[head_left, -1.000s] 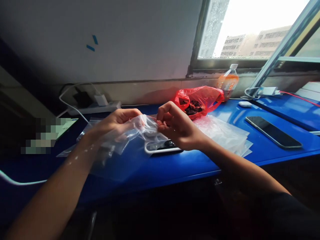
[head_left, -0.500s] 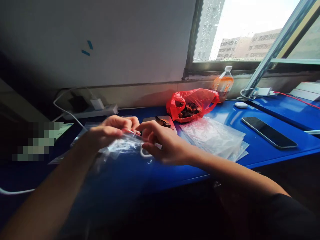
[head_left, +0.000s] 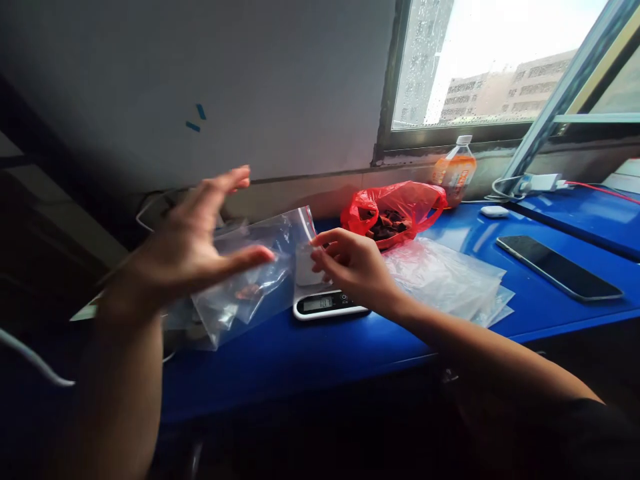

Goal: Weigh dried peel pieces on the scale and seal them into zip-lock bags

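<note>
My left hand (head_left: pixel 193 233) is raised over the left part of the desk, fingers stretched and thumb apart, holding nothing. My right hand (head_left: pixel 353 267) pinches the edge of a clear zip-lock bag (head_left: pixel 280 243) by its red-lined mouth. The bag spreads to the left, and something brownish shows through the plastic near its lower part. Beneath the right hand lies a small white digital scale (head_left: pixel 325 305) with a lit display; the hand covers part of its platform.
Behind the right hand, a red plastic bag (head_left: pixel 400 200) holds dark dried pieces (head_left: pixel 387 225). A stack of clear bags (head_left: pixel 445 277) lies beside it. Farther right are a phone (head_left: pixel 557 267), a white case (head_left: pixel 494 211) and an orange drink bottle (head_left: pixel 455 173).
My left hand has let go of the bag and lifted, opening its fingers. The bag now extends left of the scale from my right hand. Dark pieces seen on the scale no longer show there.
</note>
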`<control>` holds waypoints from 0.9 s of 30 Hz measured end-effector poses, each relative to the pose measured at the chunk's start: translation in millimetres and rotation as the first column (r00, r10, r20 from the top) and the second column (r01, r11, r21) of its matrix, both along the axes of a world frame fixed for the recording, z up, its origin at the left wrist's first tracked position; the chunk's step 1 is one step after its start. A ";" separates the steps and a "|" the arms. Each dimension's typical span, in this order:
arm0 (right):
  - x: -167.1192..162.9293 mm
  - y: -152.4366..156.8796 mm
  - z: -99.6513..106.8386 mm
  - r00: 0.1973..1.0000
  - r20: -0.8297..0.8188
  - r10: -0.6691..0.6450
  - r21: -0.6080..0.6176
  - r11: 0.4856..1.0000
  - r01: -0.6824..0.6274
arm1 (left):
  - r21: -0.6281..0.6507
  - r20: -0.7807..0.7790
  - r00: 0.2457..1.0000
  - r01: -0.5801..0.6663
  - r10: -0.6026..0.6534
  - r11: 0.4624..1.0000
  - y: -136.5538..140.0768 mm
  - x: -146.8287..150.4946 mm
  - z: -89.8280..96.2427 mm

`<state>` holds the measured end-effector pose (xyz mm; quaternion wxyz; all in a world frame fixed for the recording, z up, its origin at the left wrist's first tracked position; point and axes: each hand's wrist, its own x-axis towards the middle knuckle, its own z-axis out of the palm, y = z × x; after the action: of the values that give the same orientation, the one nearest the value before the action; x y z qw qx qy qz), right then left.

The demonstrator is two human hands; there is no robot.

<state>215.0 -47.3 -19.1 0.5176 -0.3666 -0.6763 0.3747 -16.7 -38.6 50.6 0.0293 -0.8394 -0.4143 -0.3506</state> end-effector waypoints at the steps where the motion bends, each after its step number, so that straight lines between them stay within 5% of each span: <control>1: -1.9 -0.9 0.3 1.000 -0.020 0.011 -0.018 1.000 -0.012 | 0.086 -0.136 0.989 -0.049 0.060 0.995 -4.1 14.0 -7.3; 3: -4.8 -2.6 0.7 0.999 -0.045 0.004 -0.018 1.000 -0.005 | 0.183 -0.316 0.942 -0.056 0.113 0.982 -8.6 39.1 -27.5; 6: -4.8 -5.5 1.3 0.999 -0.038 0.029 -0.005 1.000 -0.029 | 0.193 -0.390 0.916 -0.022 0.098 0.981 -7.8 57.8 -53.2; 12: 1.9 -9.1 2.2 0.977 0.055 0.208 0.069 0.975 -0.212 | 0.181 -0.336 0.941 0.033 0.030 0.983 -4.9 53.9 -57.7; 18: 29.3 17.9 12.4 0.996 0.047 -0.076 0.453 0.890 0.046 | 0.050 -0.179 0.984 0.000 0.009 0.999 6.5 43.5 -53.4; 21: 58.5 38.4 18.4 0.973 0.151 -0.177 0.467 0.880 0.087 | -0.074 -0.049 0.998 -0.040 0.037 0.996 16.8 30.1 -50.1; 24: 79.4 50.6 18.1 0.830 0.539 -0.145 0.404 0.909 -0.103 | -0.146 0.073 0.997 -0.025 0.036 0.989 20.4 20.8 -46.8; 27: 81.7 54.1 12.0 0.659 0.730 -0.180 0.391 0.901 -0.187 | -0.102 0.124 0.992 0.008 0.005 0.995 17.6 19.0 -44.1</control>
<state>296.7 6.8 -7.2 0.2585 -0.3623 -0.8950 0.0302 2.3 -21.0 6.5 -0.0400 -0.8167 -0.4321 -0.3803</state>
